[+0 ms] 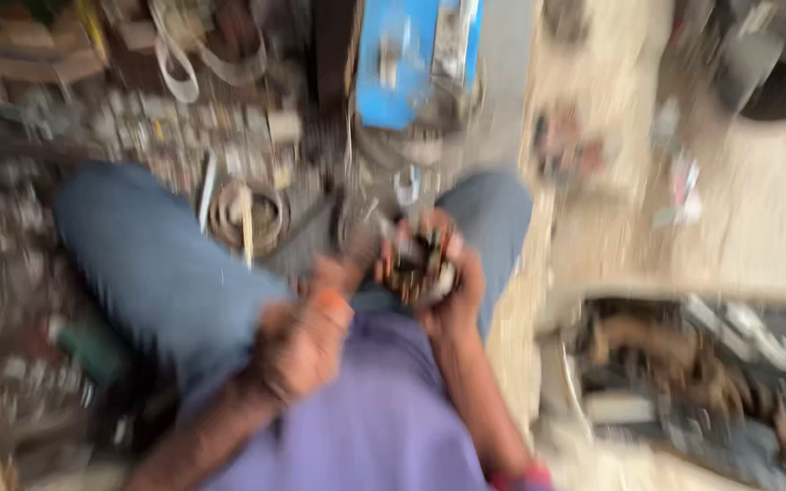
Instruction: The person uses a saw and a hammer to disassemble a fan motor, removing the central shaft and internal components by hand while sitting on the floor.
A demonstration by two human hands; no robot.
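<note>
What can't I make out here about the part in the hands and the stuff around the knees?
- Head view, right hand: the dark greasy part it grips is smeared by motion blur; its kind is unclear.
- Left hand: closed around something orange, mostly hidden by the fingers.
- Round metal ring between the knees: details blurred.
- Blue box: top cut off by the frame edge.
- Tray of dark parts: contents too blurred to identify.

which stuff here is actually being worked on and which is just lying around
In hand:
- dark greasy metal part, held in the right hand
- left hand, closed on something with an orange end; too blurred to name

Lying about:
- round metal ring on the floor
- blue box
- white strap
- scrap pile at right
</note>
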